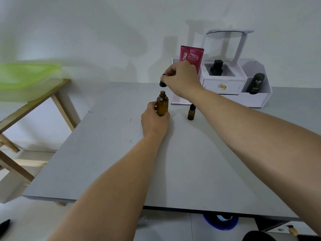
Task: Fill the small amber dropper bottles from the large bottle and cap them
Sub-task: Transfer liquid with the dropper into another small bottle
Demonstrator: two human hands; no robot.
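**Large Bottle Uncapped, Cap Held Above It**

The large amber bottle [163, 103] is seen standing upright on the grey worktop [173, 162], towards its far middle. Its lower body is wrapped by the left hand [154, 117], whose grip is closed round the glass from the near left side, with the thumb laid on the right of the bottle. The mouth of the bottle is open and uncovered.

A black cap [162, 84] is held directly above that mouth, apart from it, with a clear gap between the two. It is pinched in the narrow grip of the right hand [182, 79], with the fingertips bunched on the cap's top. The right forearm is stretched in from the near right.

One small amber bottle [190, 114] is seen upright on the worktop, to the right of the large bottle and apart from it, just beside the right forearm. It is topped with a black closure.

At the far right of the worktop a white organiser [257, 98] is placed against the wall. A pink tube [192, 55] is stood in its left part, a black bottle [216, 67] in its middle compartment, and a dark green bottle [257, 83] in its right compartment. A round mirror [227, 33] is mounted above it.

To the far left, a green plastic container [24, 79] is set on a wooden table [57, 101].
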